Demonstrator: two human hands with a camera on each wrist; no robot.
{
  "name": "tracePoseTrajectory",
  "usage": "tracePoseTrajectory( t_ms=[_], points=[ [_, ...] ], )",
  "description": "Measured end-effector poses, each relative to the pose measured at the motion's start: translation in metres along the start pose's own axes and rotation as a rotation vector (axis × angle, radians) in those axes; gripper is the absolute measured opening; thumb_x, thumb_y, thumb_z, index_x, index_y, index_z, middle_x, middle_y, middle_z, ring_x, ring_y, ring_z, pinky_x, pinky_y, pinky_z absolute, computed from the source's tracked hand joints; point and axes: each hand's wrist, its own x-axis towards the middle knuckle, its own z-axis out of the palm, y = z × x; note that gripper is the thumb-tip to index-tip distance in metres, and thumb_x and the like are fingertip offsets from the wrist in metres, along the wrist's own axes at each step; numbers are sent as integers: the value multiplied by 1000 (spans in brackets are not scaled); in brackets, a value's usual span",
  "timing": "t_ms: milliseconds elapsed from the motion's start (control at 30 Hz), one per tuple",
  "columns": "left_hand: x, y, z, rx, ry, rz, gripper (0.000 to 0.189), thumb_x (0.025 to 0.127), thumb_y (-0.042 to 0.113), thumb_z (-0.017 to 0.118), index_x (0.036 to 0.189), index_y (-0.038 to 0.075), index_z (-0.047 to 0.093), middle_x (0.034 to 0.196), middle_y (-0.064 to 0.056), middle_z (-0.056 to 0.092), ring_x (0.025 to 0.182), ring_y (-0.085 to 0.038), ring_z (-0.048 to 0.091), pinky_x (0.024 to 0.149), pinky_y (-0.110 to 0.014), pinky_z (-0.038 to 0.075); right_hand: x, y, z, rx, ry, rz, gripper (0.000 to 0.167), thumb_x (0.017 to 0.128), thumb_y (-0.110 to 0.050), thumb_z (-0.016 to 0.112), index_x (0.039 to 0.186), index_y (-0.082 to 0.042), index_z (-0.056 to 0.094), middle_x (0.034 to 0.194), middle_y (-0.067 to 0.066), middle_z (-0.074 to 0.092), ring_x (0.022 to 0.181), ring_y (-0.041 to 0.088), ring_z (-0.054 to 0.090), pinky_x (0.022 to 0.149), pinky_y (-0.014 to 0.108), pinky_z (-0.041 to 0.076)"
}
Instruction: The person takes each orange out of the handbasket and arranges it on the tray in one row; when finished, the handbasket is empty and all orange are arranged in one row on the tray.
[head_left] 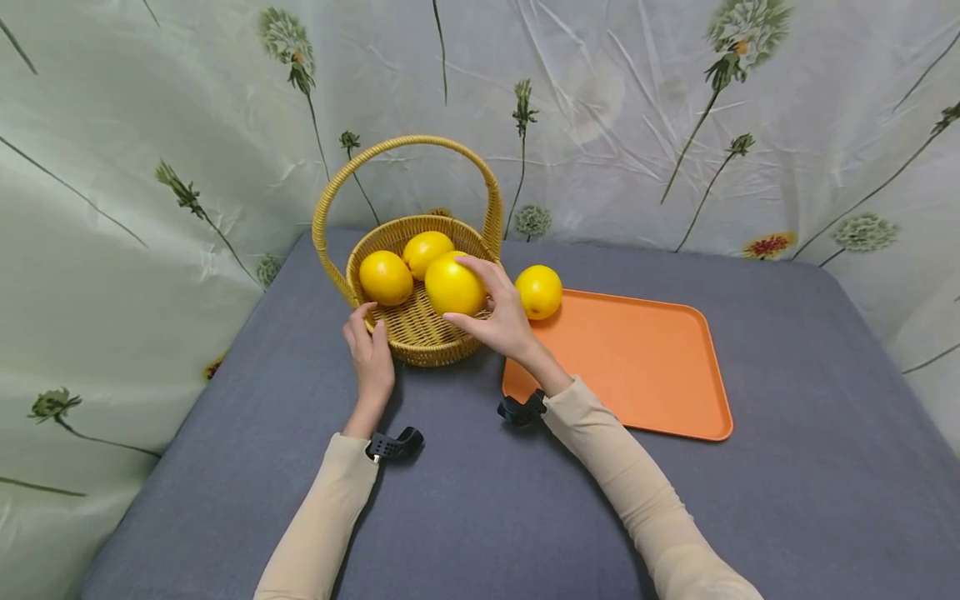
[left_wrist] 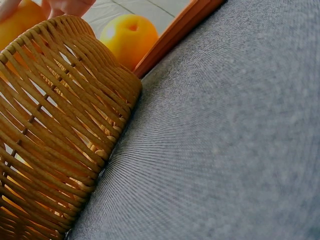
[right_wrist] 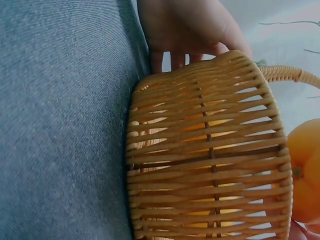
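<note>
Controlled handling of round fruit at a wicker basket. My right hand (head_left: 501, 312) grasps a yellow fruit (head_left: 453, 287) between thumb and fingers, over the right part of the basket (head_left: 433, 359) and, in the right wrist view, above the rim. My left hand (head_left: 372, 360) touches the near-left rim; whether it grips or merely steadies, I cannot tell. Two further fruits (head_left: 386, 278) lie inside toward the back; a fourth fruit (head_left: 538, 292) sits at the far left corner of the orange tray (head_left: 637, 358), just beside the basket.

Good technique, in my judgement: I keep thumb and fingers on opposite sides of the fruit, firm without squeezing, and pass my knuckles clear of the arched handle (head_left: 408, 141). My left hand should press lightly down on the rim (wickerwork probably skids easily on a tabletop (head_left: 457, 508)). I should release only once the fruit is supported, since round shapes tend to roll.
</note>
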Motion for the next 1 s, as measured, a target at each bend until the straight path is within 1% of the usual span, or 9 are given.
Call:
tracePoseTrajectory(
  t_ms=[133,367,467,600,633,733,833,867,1000],
  points=[
    [-1,0,0,3,-2,3,37,96,19,36,130,5,40,132,-22,32,118,-34,37,99,-48,28,-3,0,-4,25,24,23,70,73,-12,78,135,-16,46,134,14,45,112,27,52,75,39,55],
    [-1,-1,1,1,-5,5,36,96,19,36,130,7,41,132,-22,32,119,-34,37,100,-48,28,-5,1,-12,-6,48,16,70,74,-11,77,135,-17,44,134,14,43,108,26,53,67,30,52],
    [0,-1,1,-2,3,7,36,95,19,36,129,7,41,131,-22,32,117,-35,38,99,-48,28,-6,2,-17,-4,60,7,70,73,-10,77,135,-16,44,134,15,42,107,28,54,68,34,54],
    [0,0,0,-8,1,11,36,95,19,36,129,7,41,132,-22,32,118,-35,37,100,-48,28,-8,-2,-24,32,70,50,71,74,-6,76,136,-13,43,135,18,41,107,33,56,73,44,55],
    [0,0,0,-9,0,11,36,95,19,36,129,7,41,132,-22,32,118,-34,37,100,-48,28,-9,-7,-27,36,72,63,70,74,-5,75,136,-11,42,134,19,41,105,34,57,71,41,55],
    [1,0,0,-10,-2,14,36,95,19,36,129,7,41,132,-23,32,118,-34,37,99,-48,28,-12,-19,-34,50,73,88,69,75,-1,73,136,-5,41,133,23,40,101,39,58,70,44,54],
    [1,0,0,-9,0,12,36,96,19,36,129,7,41,131,-23,32,117,-33,37,98,-47,28,-14,-29,-40,36,81,99,67,76,1,71,135,-1,40,132,26,39,99,41,58,72,45,54],
    [1,0,0,-9,0,11,36,96,18,36,129,7,41,131,-22,33,116,-33,38,98,-46,28,-15,-29,-42,35,85,104,67,76,1,71,135,-1,40,132,26,39,100,42,57,75,49,53],
    [1,0,0,-12,0,5,36,95,18,36,129,7,41,131,-22,33,116,-32,37,98,-46,28,-17,-30,-48,10,104,127,67,76,0,71,135,-2,40,134,25,39,100,42,58,79,51,53]
  ],
)
